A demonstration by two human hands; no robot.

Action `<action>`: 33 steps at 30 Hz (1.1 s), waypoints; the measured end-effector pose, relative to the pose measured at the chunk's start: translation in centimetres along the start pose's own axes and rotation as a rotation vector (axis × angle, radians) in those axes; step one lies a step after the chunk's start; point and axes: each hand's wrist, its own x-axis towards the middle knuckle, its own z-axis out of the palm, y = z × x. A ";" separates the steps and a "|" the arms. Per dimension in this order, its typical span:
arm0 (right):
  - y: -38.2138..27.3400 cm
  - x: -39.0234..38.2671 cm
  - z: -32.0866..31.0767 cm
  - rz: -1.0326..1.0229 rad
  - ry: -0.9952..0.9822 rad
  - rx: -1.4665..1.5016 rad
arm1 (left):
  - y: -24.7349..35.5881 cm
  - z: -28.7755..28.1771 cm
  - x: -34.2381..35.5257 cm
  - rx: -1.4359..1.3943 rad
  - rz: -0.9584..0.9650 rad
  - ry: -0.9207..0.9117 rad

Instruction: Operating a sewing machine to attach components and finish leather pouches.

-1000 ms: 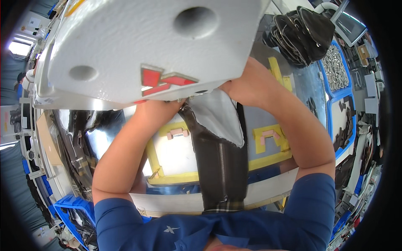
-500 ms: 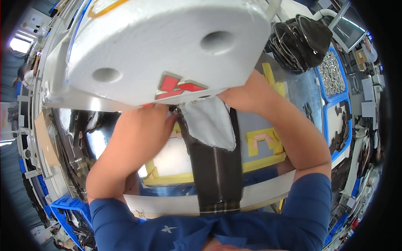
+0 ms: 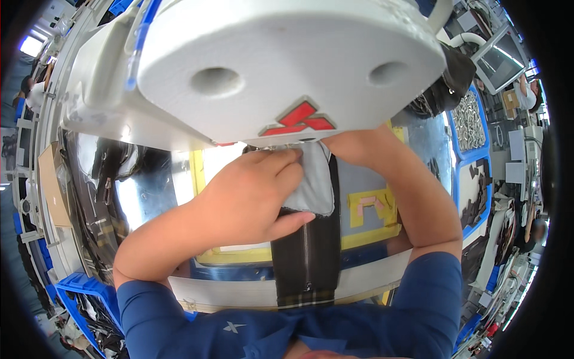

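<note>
My left hand [image 3: 257, 191] lies over a grey lining piece [image 3: 314, 185] below the white sewing machine head [image 3: 287, 66], fingers loosely bent on the fabric and thumb stretched apart. The lining sits on a dark strip of material [image 3: 323, 257] with a metal zipper [image 3: 307, 257] running lengthwise, which reaches down to the front table edge. At the right of the lining is my right hand [image 3: 353, 146], its fingertips tucked under the machine head and hidden. Yellow tape frames [image 3: 373, 224] with small pink pieces surround the work on the metal bed.
A stack of dark pieces [image 3: 454, 78] and two blue trays [image 3: 454, 128] with metal parts and dark scraps are at the right. Dark zippered pieces [image 3: 107, 173], cardboard [image 3: 54, 182] and a blue crate [image 3: 81, 287] are at the left. Other people work far right.
My left hand has moved right from the lining's left edge onto the lining, its thumb now spread lower down. The machine head appears shifted right in the view, covering part of the dark stack.
</note>
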 end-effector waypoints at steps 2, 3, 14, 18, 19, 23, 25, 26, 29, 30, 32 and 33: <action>-0.4 0.1 -0.2 -0.001 0.003 0.018 | 0.0 0.2 0.2 0.016 0.006 0.000; -0.5 0.1 -0.2 -0.002 0.000 0.018 | 0.0 0.2 0.2 0.035 0.012 -0.004; -2.3 0.2 -0.5 0.077 -0.032 0.068 | 0.3 -0.8 -0.3 0.093 -0.009 -0.125; -2.2 0.2 0.3 0.036 0.005 0.032 | 0.6 -1.4 -0.4 0.139 -0.027 -0.169; -2.4 0.3 0.5 0.042 0.022 0.076 | 0.7 -1.6 -0.4 0.140 -0.029 -0.169; -2.6 0.5 0.8 -0.025 0.036 0.076 | 0.8 -1.9 -0.6 0.173 -0.057 -0.218; -2.3 0.3 1.0 -0.026 0.036 0.032 | 0.8 -1.9 -0.6 0.182 -0.051 -0.210; -2.2 0.3 1.1 -0.028 0.037 -0.010 | 0.8 -1.8 -0.7 0.186 -0.042 -0.199; -2.3 -0.3 0.9 0.015 0.031 -0.042 | 0.7 -1.9 -0.8 0.194 -0.034 -0.184; -2.4 -0.4 0.9 0.012 0.029 -0.042 | 0.8 -1.8 -0.8 0.198 -0.032 -0.182; -2.4 -0.4 0.8 0.044 0.030 -0.019 | 0.7 -1.8 -0.9 0.199 -0.033 -0.179; -2.6 -0.4 0.7 0.045 0.029 -0.019 | 0.7 -1.7 -0.9 0.201 -0.032 -0.179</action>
